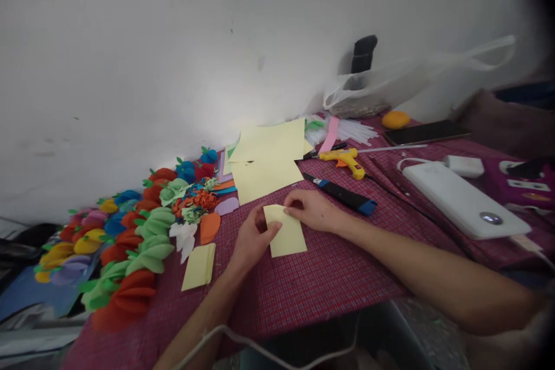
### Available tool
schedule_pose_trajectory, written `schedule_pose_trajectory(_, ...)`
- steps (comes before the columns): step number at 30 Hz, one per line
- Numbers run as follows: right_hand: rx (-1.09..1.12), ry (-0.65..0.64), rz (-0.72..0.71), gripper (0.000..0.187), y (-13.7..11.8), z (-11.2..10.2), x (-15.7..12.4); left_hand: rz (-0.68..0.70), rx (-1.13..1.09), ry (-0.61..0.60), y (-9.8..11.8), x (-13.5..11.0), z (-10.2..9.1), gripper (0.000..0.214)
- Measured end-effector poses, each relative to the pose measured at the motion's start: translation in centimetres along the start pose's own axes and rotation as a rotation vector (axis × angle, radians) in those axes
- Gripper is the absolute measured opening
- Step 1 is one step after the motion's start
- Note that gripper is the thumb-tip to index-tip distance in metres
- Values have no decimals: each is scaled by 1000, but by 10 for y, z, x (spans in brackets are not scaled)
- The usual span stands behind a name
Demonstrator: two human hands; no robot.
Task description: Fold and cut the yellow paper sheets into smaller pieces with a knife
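Note:
A pale yellow paper strip (288,238) lies near the front middle of the checked tablecloth, its far end lifted or folded. My left hand (255,235) grips its left side, thumb on top. At its far right corner my right hand (310,208) pinches the paper between thumb and fingers. To the left rests a folded piece of yellow paper (198,267). Larger yellow sheets (269,165) lie behind my hands. A utility knife (342,193) with a black and blue handle sits just beyond my right hand.
Colourful paper pumpkins (151,237) crowd the table's left side, beside paper scraps (195,202). A yellow glue gun (344,159), white glue sticks (353,130), a phone (427,132) and a white power bank (466,199) lie to the right. A white cable (277,358) loops across the front.

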State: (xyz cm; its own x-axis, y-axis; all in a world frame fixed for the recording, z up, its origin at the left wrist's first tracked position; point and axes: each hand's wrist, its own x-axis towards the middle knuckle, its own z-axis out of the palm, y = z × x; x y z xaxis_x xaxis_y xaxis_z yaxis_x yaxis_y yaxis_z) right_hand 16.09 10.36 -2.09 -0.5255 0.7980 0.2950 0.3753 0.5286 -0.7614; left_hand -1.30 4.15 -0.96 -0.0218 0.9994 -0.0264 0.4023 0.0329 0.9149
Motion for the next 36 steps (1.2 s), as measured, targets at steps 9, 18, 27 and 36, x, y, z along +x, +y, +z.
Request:
schedule_pose_trajectory(9, 637, 105, 142, 28, -10, -7, 6, -114, -262, -58, -6, -3, -10, 27)
schedule_pose_trajectory(18, 771, -238, 293, 18, -21, -1, -1, -35, -379, -5, -1, -5, -14, 25)
schedule_pose_trajectory(27, 629, -114, 194, 17, -25, -11, -3, -100, -538, -16, 3, -11, -17, 18)
schedule_pose_trajectory(36, 553, -46, 134, 15, -24, -11, -6, -83, -635, 44, 12, -13, -18, 13)
